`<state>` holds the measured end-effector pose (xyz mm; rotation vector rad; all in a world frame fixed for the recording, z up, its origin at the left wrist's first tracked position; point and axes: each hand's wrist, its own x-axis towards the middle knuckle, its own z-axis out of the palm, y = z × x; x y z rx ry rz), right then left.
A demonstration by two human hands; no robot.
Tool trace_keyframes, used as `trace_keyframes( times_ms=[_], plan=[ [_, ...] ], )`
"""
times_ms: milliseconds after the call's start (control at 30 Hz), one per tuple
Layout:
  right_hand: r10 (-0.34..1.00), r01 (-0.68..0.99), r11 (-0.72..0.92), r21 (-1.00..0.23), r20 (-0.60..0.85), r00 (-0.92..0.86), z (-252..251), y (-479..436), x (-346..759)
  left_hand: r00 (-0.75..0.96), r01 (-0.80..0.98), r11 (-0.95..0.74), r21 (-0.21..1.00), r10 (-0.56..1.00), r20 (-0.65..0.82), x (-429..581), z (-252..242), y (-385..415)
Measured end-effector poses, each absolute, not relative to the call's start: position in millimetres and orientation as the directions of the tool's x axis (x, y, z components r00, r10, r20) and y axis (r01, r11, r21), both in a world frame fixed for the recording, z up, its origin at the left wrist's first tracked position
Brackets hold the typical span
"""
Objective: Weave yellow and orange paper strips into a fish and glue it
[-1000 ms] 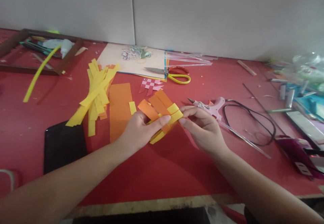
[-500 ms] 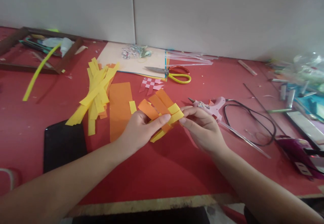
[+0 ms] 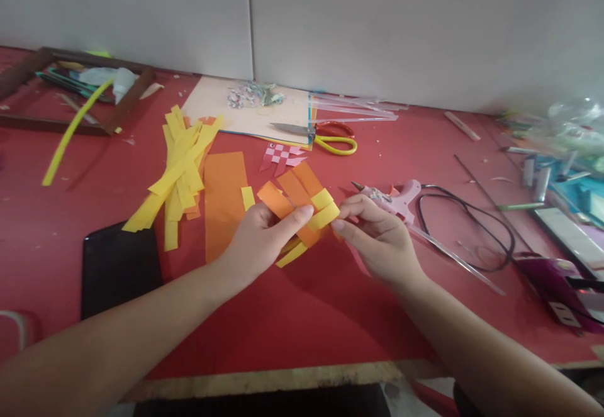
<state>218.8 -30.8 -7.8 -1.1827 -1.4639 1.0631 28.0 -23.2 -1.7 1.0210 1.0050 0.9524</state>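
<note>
While the left hand [image 3: 264, 234] is clamping the woven paper [image 3: 325, 217] between thumb and fingers — likely so it isn't loosening — the right hand [image 3: 380, 231] is pinching its corner, thumb and fingertip together, probably steadying it. The woven paper is being held left of the glue gun [image 3: 404, 201]; under the gun a red table [image 3: 283, 335] is spreading, a grey wall [image 3: 377, 33] standing beyond.

Red counter [image 3: 264, 335]; brown frame [image 3: 134, 100] far left; yellow strips [image 3: 177, 172], orange sheet [image 3: 224, 197], black slab [image 3: 117, 272] left; pink checkered fish [image 3: 282, 156] mid; pink glue gun [image 3: 404, 200], purple case [image 3: 547, 275] right
</note>
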Motion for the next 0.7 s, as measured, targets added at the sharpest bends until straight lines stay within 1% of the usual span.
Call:
trace_keyframes(
  times_ms=[133, 267, 400, 500, 567, 700],
  plan=[
    [0.989, 0.184, 0.137, -0.973, 0.126, -0.073, -6.9, -30.8, 218.6, 0.234, -0.103, 0.171, 0.98, 0.962, -0.143, 27.6, -2.3, -22.7],
    [0.993, 0.172, 0.111, -0.979, 0.103, -0.057, -9.4, -31.2, 219.1, 0.237, -0.092, 0.184, 0.979, 0.959, -0.158, 27.1, -1.8, -22.1],
    [0.991, 0.156, 0.136, -0.978, 0.131, -0.04, -10.2, -31.9, 218.1, 0.231, -0.128, 0.162, 0.979, 0.964, -0.129, 26.7, -1.5, -22.2],
    [0.989, 0.146, 0.147, -0.978, 0.144, -0.035, -10.9, -32.2, 219.0, 0.208, -0.111, 0.166, 0.98, 0.968, -0.14, 26.4, -2.1, -22.5],
    [0.994, 0.086, 0.104, -0.991, 0.101, -0.038, -12.7, -32.2, 221.0, 0.206, -0.097, 0.176, 0.98, 0.966, -0.153, 26.4, -2.5, -22.7],
    [0.993, -0.095, -0.061, -0.994, -0.051, -0.104, -16.6, -31.4, 224.7, 0.213, -0.099, 0.193, 0.976, 0.962, -0.168, 27.0, -2.4, -22.3]
  ],
)
